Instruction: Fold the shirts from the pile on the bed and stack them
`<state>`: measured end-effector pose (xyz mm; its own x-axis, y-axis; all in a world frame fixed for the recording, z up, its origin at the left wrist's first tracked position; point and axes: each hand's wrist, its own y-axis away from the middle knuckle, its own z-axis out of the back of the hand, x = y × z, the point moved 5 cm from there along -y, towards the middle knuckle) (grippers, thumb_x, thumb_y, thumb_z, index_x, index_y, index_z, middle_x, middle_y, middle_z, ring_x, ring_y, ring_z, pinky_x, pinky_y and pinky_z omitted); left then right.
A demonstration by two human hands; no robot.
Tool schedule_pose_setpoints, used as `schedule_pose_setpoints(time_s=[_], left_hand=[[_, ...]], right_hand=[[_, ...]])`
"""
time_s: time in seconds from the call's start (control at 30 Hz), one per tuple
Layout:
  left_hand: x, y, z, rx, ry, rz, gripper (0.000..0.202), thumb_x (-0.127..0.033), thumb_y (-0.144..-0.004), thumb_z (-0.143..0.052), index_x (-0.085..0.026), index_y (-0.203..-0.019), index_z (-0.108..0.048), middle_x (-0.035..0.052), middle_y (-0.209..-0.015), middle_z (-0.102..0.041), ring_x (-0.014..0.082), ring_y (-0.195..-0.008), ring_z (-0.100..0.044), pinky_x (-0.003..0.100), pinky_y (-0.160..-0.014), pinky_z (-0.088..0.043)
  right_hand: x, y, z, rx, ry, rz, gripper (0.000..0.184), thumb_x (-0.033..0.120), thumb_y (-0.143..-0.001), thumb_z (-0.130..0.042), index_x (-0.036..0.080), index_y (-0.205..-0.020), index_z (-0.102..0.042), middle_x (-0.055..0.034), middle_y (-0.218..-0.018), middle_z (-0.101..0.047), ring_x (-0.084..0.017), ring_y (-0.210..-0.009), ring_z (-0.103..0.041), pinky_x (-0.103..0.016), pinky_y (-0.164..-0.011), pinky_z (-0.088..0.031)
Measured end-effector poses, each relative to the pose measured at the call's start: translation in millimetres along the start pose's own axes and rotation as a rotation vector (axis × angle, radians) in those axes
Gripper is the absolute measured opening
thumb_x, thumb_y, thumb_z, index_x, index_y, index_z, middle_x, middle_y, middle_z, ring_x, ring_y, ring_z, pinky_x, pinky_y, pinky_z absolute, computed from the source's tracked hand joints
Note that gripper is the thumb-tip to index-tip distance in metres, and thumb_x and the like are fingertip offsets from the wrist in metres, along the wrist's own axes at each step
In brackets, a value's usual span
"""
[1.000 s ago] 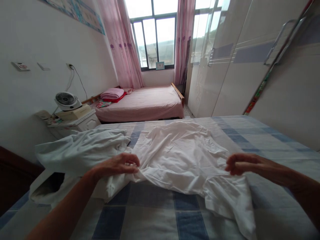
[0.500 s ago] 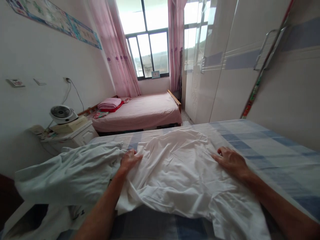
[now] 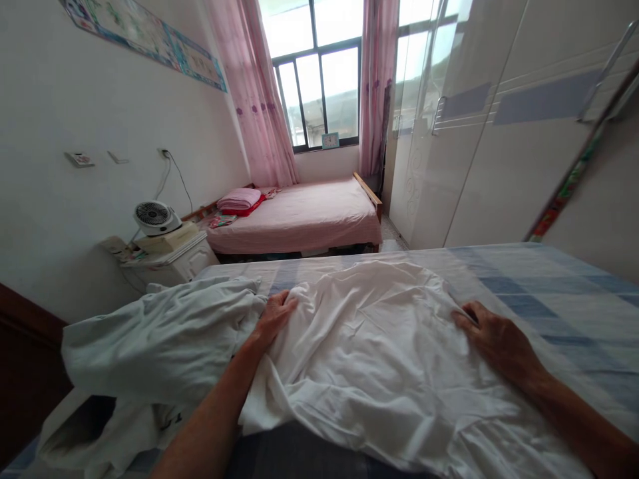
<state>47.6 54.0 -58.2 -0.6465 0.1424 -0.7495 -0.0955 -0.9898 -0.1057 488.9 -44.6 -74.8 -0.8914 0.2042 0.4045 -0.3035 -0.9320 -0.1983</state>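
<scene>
A wrinkled white garment [image 3: 374, 346], perhaps a shirt, lies spread over a blue and white checked bedsheet [image 3: 529, 293]. My left hand [image 3: 274, 318] is closed on its left edge, where the cloth bunches at the fingertips. On the opposite edge, my right hand [image 3: 499, 339] pinches the fabric between thumb and fingers. Left of my left forearm sits a heap of pale green clothing [image 3: 160, 339]. Below that heap, a white cloth item [image 3: 120, 432] with a dark opening and dark print is partly hidden by my arm.
Beyond the near bed stands a second bed with a pink sheet [image 3: 309, 216] and folded pink bedding [image 3: 239, 199]. A small fan [image 3: 156, 218] rests on a white bedside cabinet [image 3: 184, 263] at left. Tall glossy wardrobe doors [image 3: 464, 179] line the right side.
The view has turned slightly left, so the room shifts rightward. My left hand has gathered the garment's left edge into a small bunch. My right hand remains at the right edge.
</scene>
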Motion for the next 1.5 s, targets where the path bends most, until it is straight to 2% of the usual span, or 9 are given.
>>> schedule_pose_setpoints(time_s=[0.13,0.4,0.73,0.97,1.1,1.17,1.33,1.43,1.5], left_hand=[[26.2,-8.8,32.5,-0.245,-0.335,0.163,0.023,-0.029,-0.078,-0.042,-0.016,-0.082,-0.060,0.0084,-0.080,-0.067,0.0206,-0.074,-0.061,0.027,-0.062,-0.044],[41.9,-14.2,24.4,-0.199,-0.503,0.192,0.017,-0.022,-0.081,-0.043,-0.015,-0.081,-0.059,0.0177,-0.088,-0.068,0.0267,-0.081,-0.063,0.032,-0.070,-0.043],[34.3,-11.9,25.7,-0.165,-0.512,0.208,0.019,-0.026,-0.083,-0.044,-0.016,-0.088,-0.060,0.0126,-0.089,-0.069,0.0227,-0.081,-0.064,0.027,-0.068,-0.042],[34.0,-10.7,22.3,-0.216,-0.397,0.208,0.024,-0.031,-0.085,-0.043,-0.016,-0.094,-0.061,0.0119,-0.090,-0.069,0.0213,-0.080,-0.063,0.026,-0.067,-0.043],[35.0,-11.0,23.5,-0.230,-0.372,0.198,0.023,-0.027,-0.085,-0.043,-0.016,-0.092,-0.061,0.0119,-0.092,-0.069,0.0214,-0.083,-0.064,0.025,-0.070,-0.045],[35.1,-11.2,24.7,-0.237,-0.346,0.191,0.023,-0.024,-0.084,-0.043,-0.016,-0.094,-0.062,0.0117,-0.094,-0.069,0.0213,-0.086,-0.065,0.025,-0.073,-0.046],[39.2,-14.4,26.2,-0.286,-0.285,0.209,0.028,-0.016,-0.080,-0.043,-0.015,-0.100,-0.062,0.0120,-0.098,-0.069,0.0231,-0.088,-0.065,0.028,-0.077,-0.048],[43.3,-17.6,26.3,-0.371,-0.173,0.201,0.033,-0.012,-0.073,-0.047,-0.016,-0.103,-0.062,0.0104,-0.095,-0.070,0.0230,-0.089,-0.066,0.027,-0.077,-0.050],[46.0,-19.6,25.9,-0.421,-0.101,0.189,0.038,-0.013,-0.071,-0.050,-0.016,-0.107,-0.061,0.0098,-0.097,-0.070,0.0224,-0.092,-0.066,0.027,-0.079,-0.050]], right_hand=[[-16.2,-2.1,8.6,-0.038,0.072,-0.090,0.029,0.048,-0.084,-0.041,0.023,-0.087,-0.056,-0.0136,-0.073,-0.067,-0.031,-0.067,-0.063,-0.037,-0.057,-0.039],[-18.7,-3.0,2.2,0.017,0.171,-0.140,0.029,0.047,-0.084,-0.042,0.024,-0.087,-0.059,-0.0082,-0.074,-0.068,-0.027,-0.069,-0.064,-0.032,-0.055,-0.038],[-11.8,-14.5,14.5,0.033,0.160,-0.071,0.044,0.054,-0.084,-0.039,0.021,-0.103,-0.063,-0.0097,-0.099,-0.070,-0.026,-0.087,-0.065,-0.033,-0.067,-0.045],[33.0,-90.5,-1.2,0.057,0.109,0.109,0.047,0.039,-0.089,-0.038,0.016,-0.126,-0.054,-0.0129,-0.134,-0.054,-0.024,-0.122,-0.049,-0.034,-0.099,-0.038],[66.4,-120.4,-25.9,0.085,0.105,0.061,0.048,0.045,-0.085,-0.044,0.018,-0.123,-0.057,-0.0153,-0.130,-0.056,-0.032,-0.118,-0.050,-0.050,-0.093,-0.039],[79.4,-124.6,-32.6,0.108,0.091,0.079,0.038,0.039,-0.082,-0.049,0.018,-0.110,-0.064,-0.0148,-0.115,-0.065,-0.032,-0.109,-0.056,-0.048,-0.089,-0.041],[98.1,-85.0,-14.0,0.065,-0.042,0.335,0.027,0.018,-0.078,-0.046,0.020,-0.098,-0.065,-0.0072,-0.106,-0.066,-0.018,-0.099,-0.059,-0.027,-0.088,-0.041],[104.9,-34.0,-5.8,0.359,-0.202,0.574,0.021,0.016,-0.073,-0.050,0.021,-0.085,-0.067,-0.0027,-0.092,-0.066,-0.015,-0.081,-0.060,-0.024,-0.076,-0.044],[103.1,-11.4,-4.1,0.538,-0.294,0.561,0.015,0.022,-0.075,-0.053,0.021,-0.080,-0.067,-0.0010,-0.087,-0.066,-0.015,-0.078,-0.060,-0.024,-0.071,-0.044]])
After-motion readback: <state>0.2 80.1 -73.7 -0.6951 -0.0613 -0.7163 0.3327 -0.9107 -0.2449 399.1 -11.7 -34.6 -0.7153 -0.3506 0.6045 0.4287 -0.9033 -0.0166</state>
